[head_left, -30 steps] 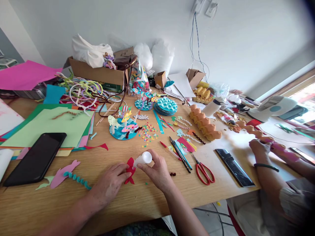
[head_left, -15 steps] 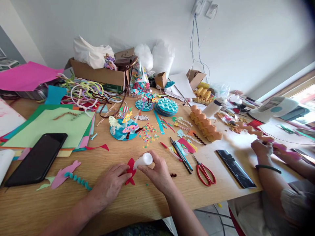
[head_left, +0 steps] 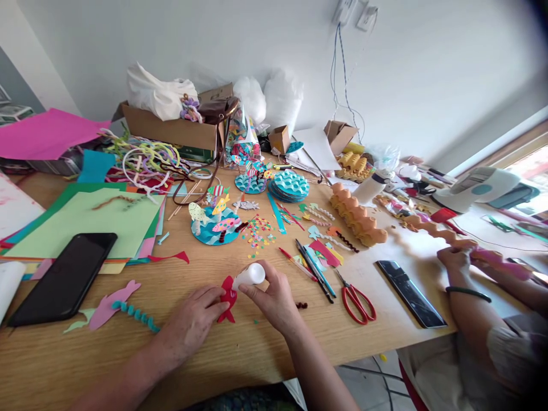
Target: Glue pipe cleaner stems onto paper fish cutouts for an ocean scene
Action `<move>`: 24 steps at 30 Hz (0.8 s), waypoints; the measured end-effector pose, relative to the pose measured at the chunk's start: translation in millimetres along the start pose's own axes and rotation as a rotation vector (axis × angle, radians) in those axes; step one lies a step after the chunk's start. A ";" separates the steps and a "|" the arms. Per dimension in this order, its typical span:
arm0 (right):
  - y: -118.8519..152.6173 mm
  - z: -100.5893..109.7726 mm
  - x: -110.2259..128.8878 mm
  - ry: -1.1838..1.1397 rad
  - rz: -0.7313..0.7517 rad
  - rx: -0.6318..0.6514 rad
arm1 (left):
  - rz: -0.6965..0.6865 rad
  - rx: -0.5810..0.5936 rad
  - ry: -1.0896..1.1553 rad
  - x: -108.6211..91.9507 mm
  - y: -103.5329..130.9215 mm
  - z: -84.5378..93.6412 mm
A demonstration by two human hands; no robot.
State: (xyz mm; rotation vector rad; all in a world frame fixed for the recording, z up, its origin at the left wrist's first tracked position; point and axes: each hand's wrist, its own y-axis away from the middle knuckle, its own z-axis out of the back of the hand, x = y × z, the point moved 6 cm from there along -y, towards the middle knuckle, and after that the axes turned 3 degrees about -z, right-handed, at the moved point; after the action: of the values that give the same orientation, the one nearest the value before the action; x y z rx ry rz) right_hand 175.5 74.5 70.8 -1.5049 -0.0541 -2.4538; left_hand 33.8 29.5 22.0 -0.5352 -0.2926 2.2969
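Observation:
A red paper fish [head_left: 227,298] lies on the wooden table [head_left: 240,348] near the front edge. My left hand [head_left: 192,321] rests flat on the table and pins the fish's left side with its fingertips. My right hand [head_left: 274,301] grips a white glue bottle [head_left: 249,276], tilted with its tip down on the fish. A pink paper fish [head_left: 112,299] with a teal pipe cleaner lies to the left.
A black phone [head_left: 64,281] sits on coloured paper sheets [head_left: 81,217] at left. Red scissors [head_left: 355,299], pencils [head_left: 312,268], a second phone [head_left: 406,292] and an egg carton strip [head_left: 355,214] lie to the right. Another person's hands [head_left: 460,257] work at far right. Boxes [head_left: 171,128] line the wall.
My hands stay on the red fish and glue bottle with barely any shift. The other person's hands at the right have moved slightly upward.

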 end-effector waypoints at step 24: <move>4.9 4.6 4.4 0.079 0.032 -0.010 | 0.004 -0.024 0.010 -0.1 -1.0 4.9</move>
State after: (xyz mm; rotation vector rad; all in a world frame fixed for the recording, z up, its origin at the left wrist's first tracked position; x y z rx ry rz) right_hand 178.9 69.6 76.2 -1.3999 -0.0033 -2.4894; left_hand 32.2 29.8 26.7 -0.5598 -0.3153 2.2963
